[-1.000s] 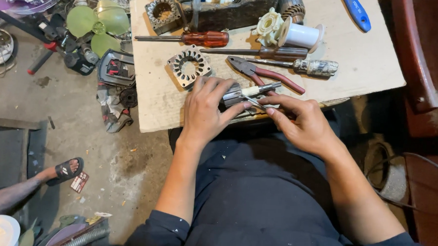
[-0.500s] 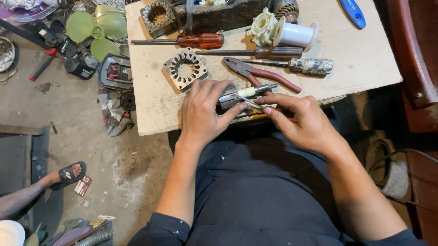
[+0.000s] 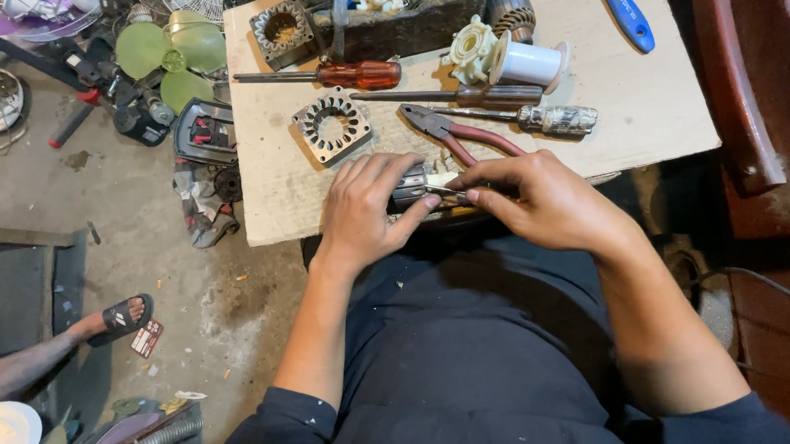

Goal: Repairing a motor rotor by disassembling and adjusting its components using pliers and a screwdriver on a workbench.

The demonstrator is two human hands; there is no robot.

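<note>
1. Since the earlier frame both hands have drawn closer together over the near edge of the cardboard sheet [image 3: 649, 109]; the grey metal part that stuck out between them then is now mostly covered
2. Left hand [image 3: 364, 207]: fingers curled together and wrapped over a small metal motor part [image 3: 410, 185]; only a short grey stretch of it shows between thumb and fingertips, so its full shape cannot be made out
3. Right hand [image 3: 547, 202]: thumb and forefinger pinched on the right end of the same part; the contact point is hidden under the fingers, and a thin pale strip shows there that is too small to identify
4. Part sits at the board's near edge, just in front of the red-handled pliers [image 3: 457, 131], whose handles run under the right hand
5. Square stator core [image 3: 332, 126] lies just beyond the left hand, apart from it
6. Farther back: orange-handled screwdriver [image 3: 330, 74], dark-handled screwdriver [image 3: 454, 95], white spool [image 3: 531, 62]
7. Blue handle [image 3: 627, 21] is cut off by the top edge
8. Floor at left: green fan blade [image 3: 167, 52]; another person's sandalled foot [image 3: 111, 321], leg cut off at the frame edge
</note>
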